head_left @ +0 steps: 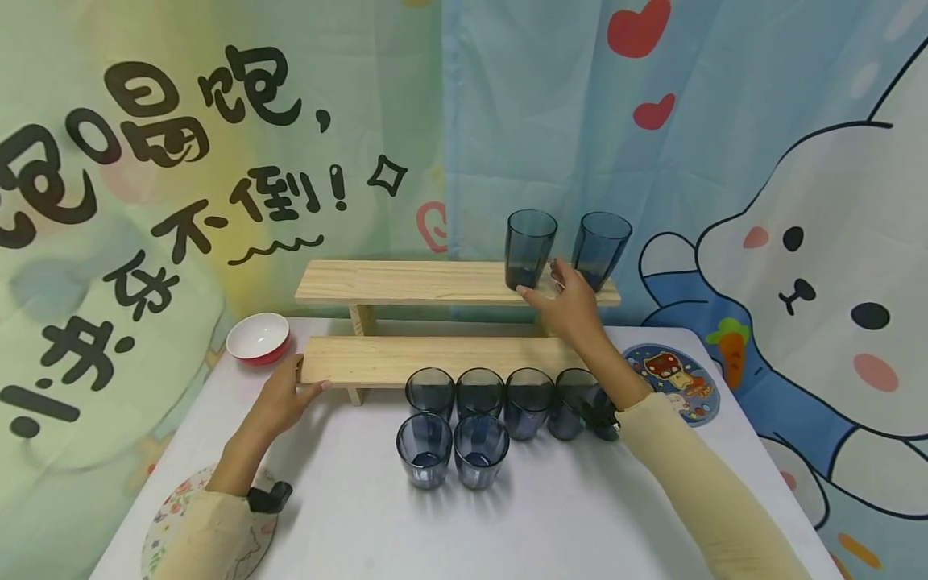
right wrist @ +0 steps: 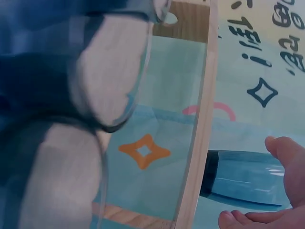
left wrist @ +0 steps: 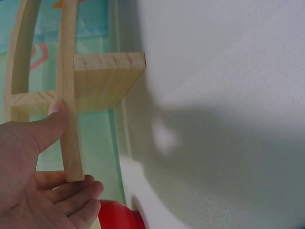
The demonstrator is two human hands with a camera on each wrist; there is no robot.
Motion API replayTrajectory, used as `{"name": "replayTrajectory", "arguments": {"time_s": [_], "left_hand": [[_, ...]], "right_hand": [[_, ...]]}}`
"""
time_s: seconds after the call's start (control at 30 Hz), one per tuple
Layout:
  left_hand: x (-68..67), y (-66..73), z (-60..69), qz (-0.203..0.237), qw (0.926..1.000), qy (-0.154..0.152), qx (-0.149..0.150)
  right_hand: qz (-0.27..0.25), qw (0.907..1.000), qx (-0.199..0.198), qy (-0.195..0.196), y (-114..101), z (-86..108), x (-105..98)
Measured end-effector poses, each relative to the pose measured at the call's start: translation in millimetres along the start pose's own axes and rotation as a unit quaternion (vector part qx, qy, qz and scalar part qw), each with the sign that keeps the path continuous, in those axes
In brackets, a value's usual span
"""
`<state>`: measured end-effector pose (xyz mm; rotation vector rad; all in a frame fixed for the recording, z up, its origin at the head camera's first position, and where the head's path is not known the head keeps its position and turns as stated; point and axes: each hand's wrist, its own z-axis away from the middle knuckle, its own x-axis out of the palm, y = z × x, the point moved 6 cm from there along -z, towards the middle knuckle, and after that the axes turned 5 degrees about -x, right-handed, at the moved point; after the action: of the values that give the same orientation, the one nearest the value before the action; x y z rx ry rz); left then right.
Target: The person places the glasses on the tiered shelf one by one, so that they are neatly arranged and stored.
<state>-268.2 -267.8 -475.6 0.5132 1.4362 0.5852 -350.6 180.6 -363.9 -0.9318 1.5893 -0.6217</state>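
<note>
A two-tier wooden shelf (head_left: 406, 358) stands at the table's back. My left hand (head_left: 279, 400) grips the left end of its lower board, thumb on the front edge (left wrist: 71, 143) and fingers around the end. On the upper board are two tall blue-grey glasses, a left one (head_left: 531, 246) and a right one (head_left: 603, 246). My right hand (head_left: 570, 306) is at the left glass's base, with thumb and fingers spread to either side in the right wrist view; whether they touch it, I cannot tell. Several more glasses (head_left: 482, 451) stand upright before the shelf, blurred close-up in the right wrist view.
A red bowl (head_left: 258, 338), white inside, sits left of the shelf. A round floral mat (head_left: 254, 536) lies front left, partly under my left forearm. A blue cartoon mat (head_left: 699, 395) lies to the right. Behind the table hangs a printed curtain (head_left: 377, 105).
</note>
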Motion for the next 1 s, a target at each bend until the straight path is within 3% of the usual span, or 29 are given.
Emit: {"name": "replayTrajectory", "arguments": {"time_s": [0.3, 0.53, 0.77, 1.0], "left_hand": [[3.1, -1.7, -0.7, 0.003, 1.0000, -0.004, 0.000], [0.0, -1.9, 0.2, -0.002, 1.0000, -0.001, 0.004], [-0.6, -1.9, -0.1, -0.003, 1.0000, 0.000, 0.005], [-1.9, -0.1, 1.0, -0.001, 1.0000, -0.002, 0.005]], "right_hand": [[-0.016, 0.9986, -0.048, -0.017, -3.7, 63.7, -9.1], [-0.036, 0.9962, -0.069, -0.040, -12.5, 119.6, 0.5], [-0.100, 0.9891, -0.030, -0.104, -0.6, 173.2, 31.7], [-0.164, 0.9770, -0.001, -0.136, 21.1, 196.5, 72.6]]}}
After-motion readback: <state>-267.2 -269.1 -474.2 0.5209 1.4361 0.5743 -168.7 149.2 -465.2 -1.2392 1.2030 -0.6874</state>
